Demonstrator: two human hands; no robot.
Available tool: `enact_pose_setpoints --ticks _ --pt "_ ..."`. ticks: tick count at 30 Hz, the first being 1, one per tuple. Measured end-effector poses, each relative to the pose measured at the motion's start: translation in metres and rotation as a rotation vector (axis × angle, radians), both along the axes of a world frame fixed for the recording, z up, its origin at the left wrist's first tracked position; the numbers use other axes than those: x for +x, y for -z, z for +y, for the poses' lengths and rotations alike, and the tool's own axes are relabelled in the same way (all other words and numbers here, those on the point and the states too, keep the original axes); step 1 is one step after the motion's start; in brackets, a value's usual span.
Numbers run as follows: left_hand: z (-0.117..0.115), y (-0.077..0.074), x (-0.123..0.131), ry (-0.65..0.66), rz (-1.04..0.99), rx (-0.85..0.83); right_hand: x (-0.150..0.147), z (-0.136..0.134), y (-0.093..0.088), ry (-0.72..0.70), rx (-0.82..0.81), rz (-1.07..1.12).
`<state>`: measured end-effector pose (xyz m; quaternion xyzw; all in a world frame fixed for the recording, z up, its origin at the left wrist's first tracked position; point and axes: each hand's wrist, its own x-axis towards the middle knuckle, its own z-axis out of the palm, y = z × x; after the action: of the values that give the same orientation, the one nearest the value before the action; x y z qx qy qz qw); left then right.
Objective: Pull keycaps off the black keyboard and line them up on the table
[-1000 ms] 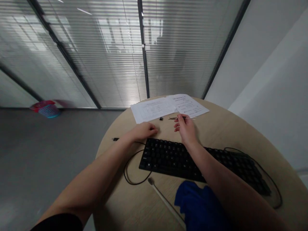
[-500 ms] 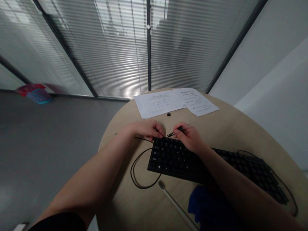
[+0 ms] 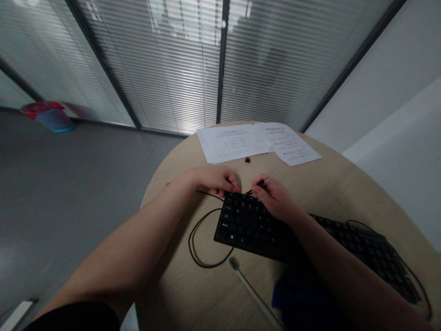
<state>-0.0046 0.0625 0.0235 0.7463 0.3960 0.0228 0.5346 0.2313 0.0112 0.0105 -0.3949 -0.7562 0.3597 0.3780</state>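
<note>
A black keyboard (image 3: 262,225) lies on a round wooden table (image 3: 320,184). My left hand (image 3: 215,178) rests curled at the keyboard's far left corner, fingertips touching its top edge. My right hand (image 3: 274,195) is closed on a thin dark tool (image 3: 257,186), whose tip points left at the keyboard's top row. A small black keycap (image 3: 247,159) lies loose on the table just beyond my hands.
Two printed paper sheets (image 3: 237,141) lie at the table's far edge. The keyboard's black cable (image 3: 201,239) loops at the left. A white cable with a plug (image 3: 246,287) and a blue cloth (image 3: 303,299) lie near me. Glass walls with blinds stand behind; a basket (image 3: 51,117) sits on the floor.
My right hand picked the thin tool up off the table near the papers and brought it back to the keyboard's top row. My left hand slid right to the keyboard's corner.
</note>
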Motion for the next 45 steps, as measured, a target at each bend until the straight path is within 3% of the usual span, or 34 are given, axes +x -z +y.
enact_pose_setpoints --ticks 12,23,36,45 --pt "-0.002 -0.007 0.002 0.012 0.035 0.024 -0.003 -0.001 -0.003 -0.026 -0.048 -0.045" --pt "-0.001 -0.006 0.002 0.019 0.036 0.043 -0.006 -0.004 0.001 -0.117 0.168 -0.224" --pt "-0.002 -0.007 0.001 -0.012 0.007 0.006 -0.004 -0.004 0.008 -0.022 0.176 -0.139" --pt "-0.001 -0.002 0.001 -0.04 0.007 -0.006 -0.004 -0.005 0.008 -0.035 0.196 -0.11"
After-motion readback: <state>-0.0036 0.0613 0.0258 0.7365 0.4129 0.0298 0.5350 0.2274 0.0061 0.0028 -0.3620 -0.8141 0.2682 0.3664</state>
